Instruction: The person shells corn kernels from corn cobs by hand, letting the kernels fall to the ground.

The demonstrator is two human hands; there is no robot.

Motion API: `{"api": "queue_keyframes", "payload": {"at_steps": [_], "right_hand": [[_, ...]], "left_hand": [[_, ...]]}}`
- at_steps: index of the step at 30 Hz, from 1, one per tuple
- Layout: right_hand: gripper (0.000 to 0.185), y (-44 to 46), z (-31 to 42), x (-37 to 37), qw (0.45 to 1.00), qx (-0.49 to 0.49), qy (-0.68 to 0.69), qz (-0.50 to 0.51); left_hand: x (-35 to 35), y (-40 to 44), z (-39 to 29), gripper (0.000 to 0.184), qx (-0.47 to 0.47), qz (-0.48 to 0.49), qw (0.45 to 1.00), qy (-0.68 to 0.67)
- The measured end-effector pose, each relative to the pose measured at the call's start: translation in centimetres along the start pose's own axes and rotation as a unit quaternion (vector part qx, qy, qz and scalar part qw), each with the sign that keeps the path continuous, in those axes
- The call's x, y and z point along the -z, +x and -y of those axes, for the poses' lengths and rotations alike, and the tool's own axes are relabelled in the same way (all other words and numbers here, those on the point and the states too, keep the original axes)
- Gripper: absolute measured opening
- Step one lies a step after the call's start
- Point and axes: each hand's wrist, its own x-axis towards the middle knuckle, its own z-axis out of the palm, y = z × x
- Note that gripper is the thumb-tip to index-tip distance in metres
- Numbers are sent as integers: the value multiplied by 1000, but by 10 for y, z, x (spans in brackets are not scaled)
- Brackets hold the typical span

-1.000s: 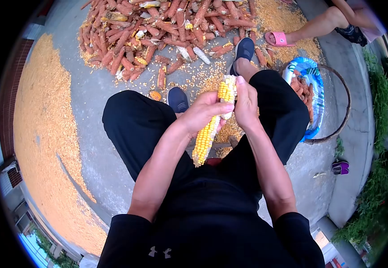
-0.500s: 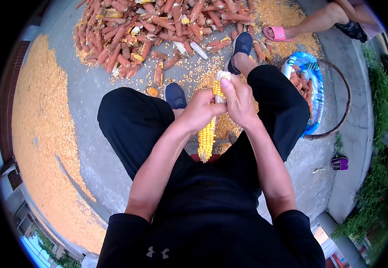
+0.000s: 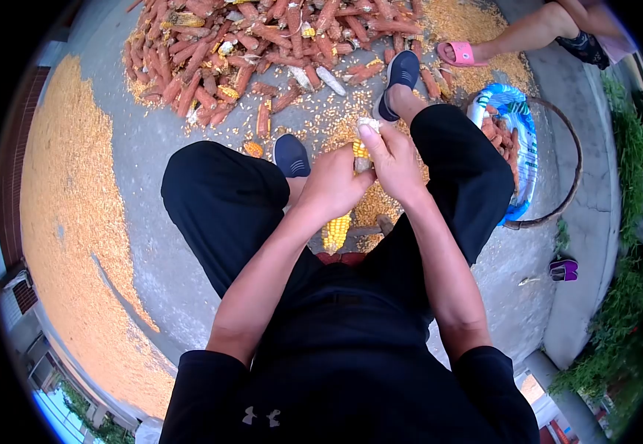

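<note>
A yellow corn cob (image 3: 337, 231) is held between my two hands, above the gap between my knees. My left hand (image 3: 336, 183) wraps round its middle, and the lower end sticks out below toward my lap. Around the upper part closes my right hand (image 3: 397, 164), its thumb pressed near the pale tip. A bare whitish patch without kernels shows between the hands. Fingers cover much of the cob's middle. Loose kernels (image 3: 375, 205) lie on the ground beneath my hands.
A heap of reddish stripped cobs (image 3: 262, 37) lies ahead. Spread kernels (image 3: 77, 244) cover the left ground. At right stands a lined basket (image 3: 526, 148) of cobs with a hoop handle. Another person's foot in a pink sandal (image 3: 458, 54) is at upper right.
My left hand has shifted slightly and covers more of the cob. The cob's lower end has moved a little up and left, with less of it showing.
</note>
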Motion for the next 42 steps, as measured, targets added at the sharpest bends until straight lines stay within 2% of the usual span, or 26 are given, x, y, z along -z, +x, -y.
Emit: {"api": "queue_keyframes", "payload": {"at_steps": [1, 4, 7, 9, 10, 12, 13, 15, 16, 17, 18, 20, 24, 26, 27, 29, 31, 32, 33, 36, 42], "right_hand": [[40, -2, 1, -2, 1000, 2, 0, 3], [41, -3, 2, 0, 1000, 3, 21, 21], [41, 0, 1, 0, 999, -5, 46, 25], [41, 0, 0, -1, 997, 7, 76, 7], [43, -1, 0, 1, 994, -34, 106, 11], [45, -2, 1, 5, 979, -115, 167, 20], [48, -1, 0, 2, 973, -121, 196, 10], [49, -2, 2, -1, 999, -30, 29, 17], [50, -3, 2, -2, 998, 16, -55, 20], [46, -4, -7, -6, 998, 36, -49, 2], [44, -3, -2, -3, 999, 32, -29, 7], [40, -2, 8, 4, 999, 23, 13, 20], [36, 0, 3, 2, 998, 52, 26, -8], [38, -4, 3, 1, 991, -26, 129, -16], [39, -5, 4, 0, 981, -66, 180, -18], [42, -3, 1, 3, 998, -18, 65, 13], [49, -4, 8, 2, 999, 26, -31, 34], [49, -4, 8, 1, 999, 23, -28, 30], [48, -5, 7, -1, 999, 19, -26, 26], [41, -5, 7, 0, 998, 37, 2, 44], [35, -4, 8, 7, 996, 23, 20, 83]], "left_hand": [[-5, -3, 3, 30, -52, -44, 995, -66], [5, 1, 8, 26, 26, 121, 952, -279], [1, 1, 15, 19, 37, 149, 873, -463], [5, 5, 16, 19, 63, 167, 876, -449], [7, 5, 17, 22, 76, 176, 876, -442], [4, 5, 14, 25, 33, 101, 917, -386], [2, 5, 11, 26, 11, 63, 933, -355], [-1, 3, 6, 28, -13, -3, 989, -148], [-3, 1, 3, 29, -24, -35, 998, -41], [-6, -2, 1, 26, -43, -64, 995, -59], [-5, -1, 4, 25, -29, 1, 987, -157], [1, 1, 14, 23, 3, 130, 929, -345], [8, 1, 11, 25, 35, 172, 866, -467], [13, -1, 6, 24, 61, 191, 821, -534], [12, -1, 6, 23, 51, 175, 845, -503], [10, 1, 5, 21, 32, 142, 888, -436], [-15, 7, 20, 21, -68, -1, 961, -266], [-29, 10, 29, 23, -116, -72, 975, -175], [-21, 5, 21, 26, -111, -83, 981, -139], [3, 1, 12, 21, -16, 80, 945, -316], [12, 2, 18, 18, 35, 176, 879, -442]]}}
